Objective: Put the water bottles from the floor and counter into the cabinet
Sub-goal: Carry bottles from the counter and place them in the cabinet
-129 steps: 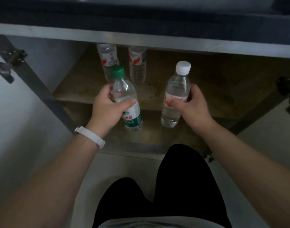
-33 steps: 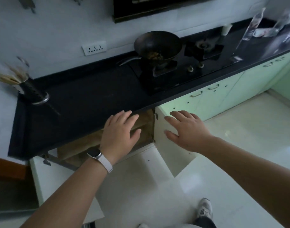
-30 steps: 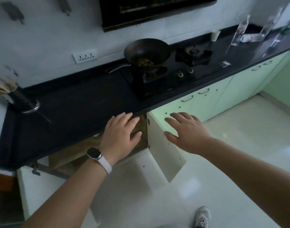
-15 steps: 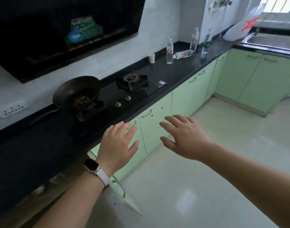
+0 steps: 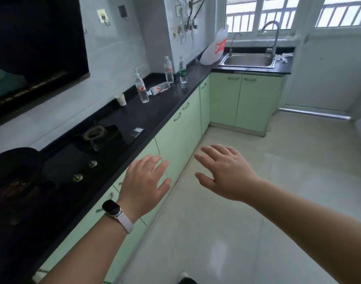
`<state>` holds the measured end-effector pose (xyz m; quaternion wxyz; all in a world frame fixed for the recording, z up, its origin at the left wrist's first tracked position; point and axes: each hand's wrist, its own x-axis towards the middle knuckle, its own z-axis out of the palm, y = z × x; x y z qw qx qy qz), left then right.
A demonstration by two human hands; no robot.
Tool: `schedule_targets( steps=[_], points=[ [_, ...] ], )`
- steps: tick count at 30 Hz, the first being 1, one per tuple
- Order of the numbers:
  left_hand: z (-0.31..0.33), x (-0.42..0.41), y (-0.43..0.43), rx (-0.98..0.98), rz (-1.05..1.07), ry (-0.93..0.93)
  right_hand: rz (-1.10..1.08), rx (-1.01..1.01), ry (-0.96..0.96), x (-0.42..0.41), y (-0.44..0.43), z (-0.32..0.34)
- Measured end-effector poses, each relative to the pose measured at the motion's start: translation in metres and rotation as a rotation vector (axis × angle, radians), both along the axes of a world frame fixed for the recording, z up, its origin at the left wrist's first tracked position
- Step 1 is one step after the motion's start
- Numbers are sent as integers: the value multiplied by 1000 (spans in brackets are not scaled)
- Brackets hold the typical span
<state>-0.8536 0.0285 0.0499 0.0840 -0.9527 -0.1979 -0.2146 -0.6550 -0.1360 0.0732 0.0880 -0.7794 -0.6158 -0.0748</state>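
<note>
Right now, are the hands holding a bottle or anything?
No. The left hand and right hand are both open in the air, holding nothing.

The floor [image 5: 257, 181] along the green cabinet fronts [image 5: 175, 144] lies open right through to the far corner. On the worktop [image 5: 155, 115], the wok [image 5: 13, 173] and burner [image 5: 94, 133] fill the near left stretch. Farther along, a paper cup [image 5: 121, 99] stands just left of the nearest upright bottle [image 5: 141, 90]. The lying bottle [image 5: 159, 90] stretches between it and the far red-labelled bottle [image 5: 169, 70], with the green-labelled bottle [image 5: 183, 71] close beside on the right. Bare worktop runs along the front edge. A plastic bag [image 5: 215, 48] leans in the far corner.
</note>
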Motion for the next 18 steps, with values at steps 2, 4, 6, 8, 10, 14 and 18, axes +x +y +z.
schedule_targets(
  steps=[2, 4, 6, 8, 10, 14, 18],
  points=[
    [-5, 23, 13, -3, -45, -12, -30, 2, -13, 14, 6, -4],
    [-12, 45, 29, -11, -87, -19, -59, 15, -25, 28, 16, -9],
    [-21, 67, 50, -17, -120, -26, -88, 20, -38, 43, 31, -14],
    [-30, 87, 74, -29, -143, -34, -110, 10, -52, 60, 51, -18],
    [-36, 103, 102, -50, -159, -46, -134, -7, -58, 75, 77, -20],
    [-33, 127, 165, -83, -171, -61, -148, -39, -89, 98, 138, -18],
    [-28, 149, 229, -90, -194, -60, -180, -38, -100, 117, 196, -8]
  ],
)
